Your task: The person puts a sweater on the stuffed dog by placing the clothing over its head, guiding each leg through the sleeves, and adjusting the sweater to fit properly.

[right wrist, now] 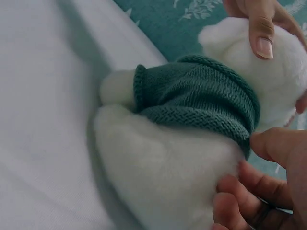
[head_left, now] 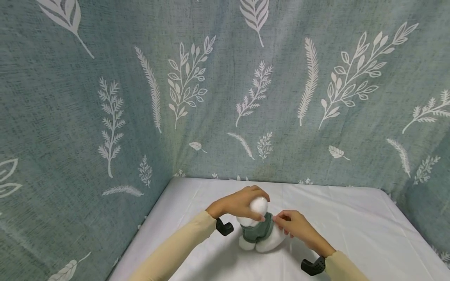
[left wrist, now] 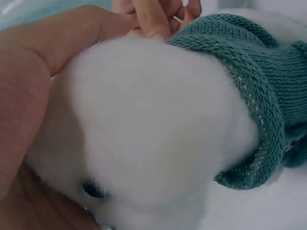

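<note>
A white plush animal (head_left: 270,244) in a green knitted sweater (right wrist: 201,93) sits on the white cloth. My left hand (head_left: 239,202) grips its round head (left wrist: 144,110), the thumb on one side and the fingers round the other. One dark eye (left wrist: 93,189) shows beside those fingers in the left wrist view. At the toy's right side, my right hand (head_left: 297,226) pinches the lower edge of the sweater between thumb and bent fingers (right wrist: 268,184). Those fingertips also touch the white fur of the body. The toy's face is mostly hidden.
A white cloth (head_left: 351,222) covers the table under the toy. Teal curtains (head_left: 218,148) with white leaf prints hang behind the table and on both sides. Black wrist devices (head_left: 313,266) sit below each hand.
</note>
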A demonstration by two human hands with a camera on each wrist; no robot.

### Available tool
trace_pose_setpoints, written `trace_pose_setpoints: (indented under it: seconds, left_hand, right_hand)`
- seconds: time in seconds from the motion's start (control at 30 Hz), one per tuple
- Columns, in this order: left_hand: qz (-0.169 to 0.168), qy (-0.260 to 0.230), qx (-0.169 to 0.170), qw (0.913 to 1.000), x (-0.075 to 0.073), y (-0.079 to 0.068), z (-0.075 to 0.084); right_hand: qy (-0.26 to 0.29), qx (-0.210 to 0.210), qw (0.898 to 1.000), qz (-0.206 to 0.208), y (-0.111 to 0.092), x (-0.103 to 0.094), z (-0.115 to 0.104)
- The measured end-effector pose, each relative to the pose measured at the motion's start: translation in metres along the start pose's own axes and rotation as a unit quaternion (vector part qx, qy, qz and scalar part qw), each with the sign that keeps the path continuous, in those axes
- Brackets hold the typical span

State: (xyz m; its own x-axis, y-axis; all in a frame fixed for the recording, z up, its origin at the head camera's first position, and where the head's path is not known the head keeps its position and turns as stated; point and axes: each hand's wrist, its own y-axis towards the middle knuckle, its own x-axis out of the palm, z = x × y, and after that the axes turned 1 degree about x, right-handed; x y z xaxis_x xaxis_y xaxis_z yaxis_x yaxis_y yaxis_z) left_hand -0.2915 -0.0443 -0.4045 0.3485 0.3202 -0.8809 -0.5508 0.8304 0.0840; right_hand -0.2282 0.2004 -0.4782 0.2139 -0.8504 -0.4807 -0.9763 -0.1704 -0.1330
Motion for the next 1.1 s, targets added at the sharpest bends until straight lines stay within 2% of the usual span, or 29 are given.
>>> trace_pose_setpoints:
  seconds: [0.2, 0.33, 0.53, 0.83, 1.1]
  left_hand:
    - [0.012, -0.005, 0.002, 0.9999, 0.005, 0.000, 0.000]
    - [0.020, 0.004, 0.007, 0.9998, 0.006, -0.001, 0.000]
    - [0.028, 0.009, 0.016, 0.9994, 0.004, -0.003, 0.000]
    - [0.031, 0.006, 0.006, 0.9995, 0.004, -0.009, -0.004]
    - [0.036, 0.014, 0.015, 0.9991, 0.004, -0.008, -0.004]
  right_hand:
    - [0.009, 0.014, 1.000, 0.019, 0.005, 0.007, -0.002]
    - [0.014, 0.004, 1.000, 0.025, 0.006, 0.008, -0.003]
    - [0.003, 0.024, 0.999, 0.049, 0.002, 0.005, 0.000]
    - [-0.019, 0.050, 0.997, 0.050, -0.001, 0.000, 0.018]
    - [-0.009, 0.040, 0.998, 0.050, 0.011, 0.001, 0.011]
